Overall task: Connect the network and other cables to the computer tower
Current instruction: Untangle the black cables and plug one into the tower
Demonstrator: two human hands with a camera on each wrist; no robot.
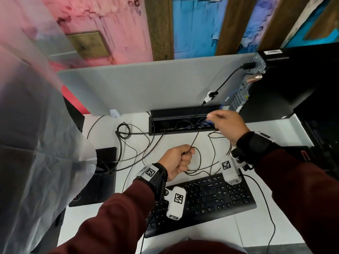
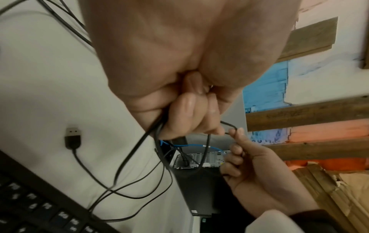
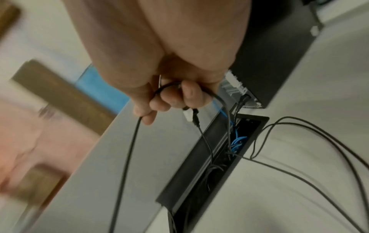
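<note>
The black computer tower (image 1: 286, 83) stands at the desk's back right, its rear panel facing left. A black power cable (image 1: 229, 79) and a blue network cable (image 1: 235, 92) are plugged into that panel. My left hand (image 1: 189, 153) grips a thin black cable (image 1: 197, 136) in a fist above the keyboard. The cable runs taut up to my right hand (image 1: 211, 117), which pinches it in front of the tower's lower rear. In the right wrist view the cable loops through the right hand (image 3: 169, 100). A loose USB plug (image 2: 73, 137) lies on the desk.
A black keyboard (image 1: 211, 198) lies under my forearms. An open cable tray (image 1: 183, 120) full of wires sits at the desk's back edge before a grey divider (image 1: 146, 83). Thin black cables (image 1: 128, 140) sprawl over the white desk. A monitor base (image 1: 102, 173) stands at the left.
</note>
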